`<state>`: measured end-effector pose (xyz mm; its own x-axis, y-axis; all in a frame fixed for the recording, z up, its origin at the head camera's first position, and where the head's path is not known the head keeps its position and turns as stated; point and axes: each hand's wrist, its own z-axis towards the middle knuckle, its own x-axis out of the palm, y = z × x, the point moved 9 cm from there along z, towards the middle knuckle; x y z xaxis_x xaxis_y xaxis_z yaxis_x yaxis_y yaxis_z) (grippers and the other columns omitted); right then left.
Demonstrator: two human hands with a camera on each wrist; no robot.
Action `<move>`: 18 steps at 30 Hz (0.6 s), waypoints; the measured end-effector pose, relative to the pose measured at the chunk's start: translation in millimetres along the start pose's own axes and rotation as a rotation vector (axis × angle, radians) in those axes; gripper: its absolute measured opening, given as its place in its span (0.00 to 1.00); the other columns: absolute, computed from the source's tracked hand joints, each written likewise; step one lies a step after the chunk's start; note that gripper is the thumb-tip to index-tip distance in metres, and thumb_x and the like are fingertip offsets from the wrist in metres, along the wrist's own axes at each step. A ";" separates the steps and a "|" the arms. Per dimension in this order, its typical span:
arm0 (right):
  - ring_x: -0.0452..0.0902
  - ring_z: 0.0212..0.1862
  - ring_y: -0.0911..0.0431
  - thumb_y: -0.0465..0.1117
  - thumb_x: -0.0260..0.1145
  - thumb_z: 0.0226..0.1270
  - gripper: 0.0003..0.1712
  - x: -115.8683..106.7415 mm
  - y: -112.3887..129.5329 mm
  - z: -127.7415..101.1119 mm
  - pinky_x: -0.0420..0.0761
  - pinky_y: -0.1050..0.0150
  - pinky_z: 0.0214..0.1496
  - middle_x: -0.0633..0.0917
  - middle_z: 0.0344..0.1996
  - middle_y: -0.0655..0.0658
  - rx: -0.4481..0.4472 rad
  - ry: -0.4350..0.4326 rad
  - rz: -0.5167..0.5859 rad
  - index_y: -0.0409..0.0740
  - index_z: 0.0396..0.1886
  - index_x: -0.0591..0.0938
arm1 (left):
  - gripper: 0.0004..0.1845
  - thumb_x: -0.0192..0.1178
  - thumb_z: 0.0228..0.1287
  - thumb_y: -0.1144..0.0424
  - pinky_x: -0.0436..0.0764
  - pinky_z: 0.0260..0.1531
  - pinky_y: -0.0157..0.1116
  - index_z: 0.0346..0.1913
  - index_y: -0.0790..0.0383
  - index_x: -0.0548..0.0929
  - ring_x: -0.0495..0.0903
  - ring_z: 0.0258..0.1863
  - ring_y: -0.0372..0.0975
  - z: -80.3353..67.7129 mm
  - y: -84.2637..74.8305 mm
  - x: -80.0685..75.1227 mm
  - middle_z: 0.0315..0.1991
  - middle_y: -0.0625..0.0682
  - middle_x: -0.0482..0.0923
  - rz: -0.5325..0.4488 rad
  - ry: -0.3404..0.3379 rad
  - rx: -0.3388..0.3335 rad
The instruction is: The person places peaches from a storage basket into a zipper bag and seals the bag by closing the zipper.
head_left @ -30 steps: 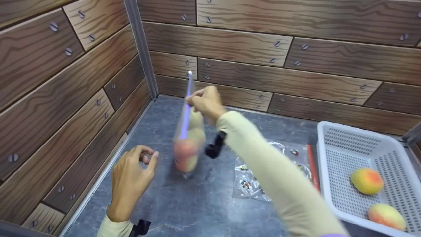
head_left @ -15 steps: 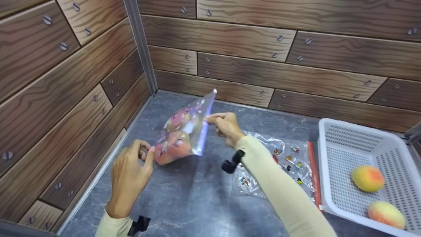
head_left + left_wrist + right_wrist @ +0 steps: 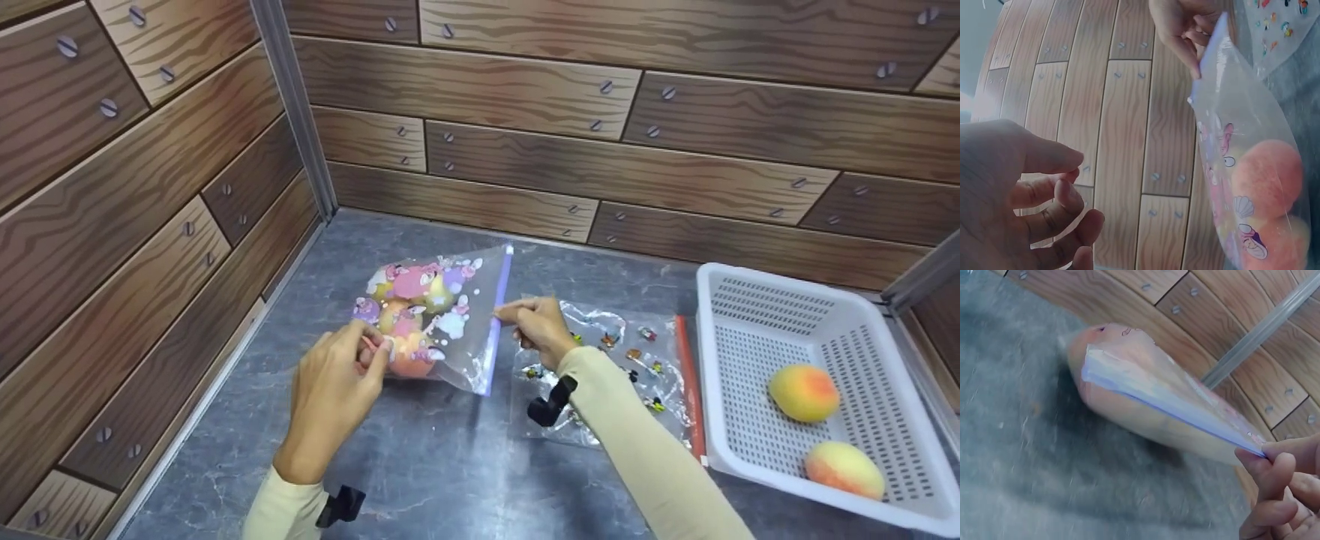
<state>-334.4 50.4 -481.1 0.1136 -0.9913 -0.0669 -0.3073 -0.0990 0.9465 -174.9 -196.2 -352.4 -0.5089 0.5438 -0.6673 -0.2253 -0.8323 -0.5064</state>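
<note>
A clear zip bag (image 3: 450,322) with pink and purple cartoon prints lies tilted on the grey tabletop, its purple zip edge facing right. Peaches (image 3: 1266,180) show through the plastic. Thumb and forefinger of my right hand (image 3: 541,326) pinch the purple zip strip (image 3: 1174,413) near its middle. By the bag's lower left side hovers my left hand (image 3: 337,394), its fingers loosely curled. The left wrist view shows a gap between those fingers (image 3: 1069,194) and the bag, with nothing held.
A second clear bag (image 3: 600,435) with a red zip edge and small colourful prints lies flat on the right. Beside it stands a white perforated basket (image 3: 709,360) holding two peaches (image 3: 804,393). Wood-patterned walls (image 3: 480,180) bound the table (image 3: 420,480) at the back and left.
The right hand has swung the bag from hanging upright down onto the table, moving right and nearer with the zip edge. The left hand has shifted slightly right.
</note>
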 end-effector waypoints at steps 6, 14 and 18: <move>0.69 0.17 0.64 0.31 0.68 0.62 0.10 -11.1 -21.7 2.8 0.65 0.74 0.16 0.86 0.27 0.47 0.010 -0.019 -0.033 0.32 0.43 0.88 | 0.06 0.71 0.59 0.65 0.70 0.22 0.39 0.32 0.55 0.82 0.69 0.23 0.39 -2.1 -11.6 18.7 0.19 0.43 0.69 0.020 0.050 0.030; 0.72 0.18 0.63 0.28 0.67 0.62 0.09 -20.1 -42.9 6.2 0.67 0.71 0.20 0.85 0.27 0.44 0.013 -0.030 -0.093 0.30 0.41 0.88 | 0.09 0.73 0.57 0.65 0.70 0.25 0.35 0.30 0.53 0.80 0.69 0.22 0.35 -5.7 -31.5 45.0 0.19 0.41 0.70 0.000 0.108 0.103; 0.72 0.17 0.63 0.27 0.66 0.61 0.09 -23.0 -46.2 6.7 0.67 0.72 0.20 0.86 0.27 0.44 0.016 -0.039 -0.105 0.29 0.40 0.87 | 0.10 0.72 0.57 0.65 0.71 0.24 0.34 0.28 0.53 0.80 0.70 0.23 0.35 -8.2 -40.6 58.5 0.20 0.41 0.71 0.019 0.135 0.157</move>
<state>-329.2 77.2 -525.4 0.1089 -0.9779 -0.1785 -0.3109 -0.2041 0.9283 -188.7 -129.7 -375.3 -0.4011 0.5281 -0.7485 -0.3490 -0.8436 -0.4081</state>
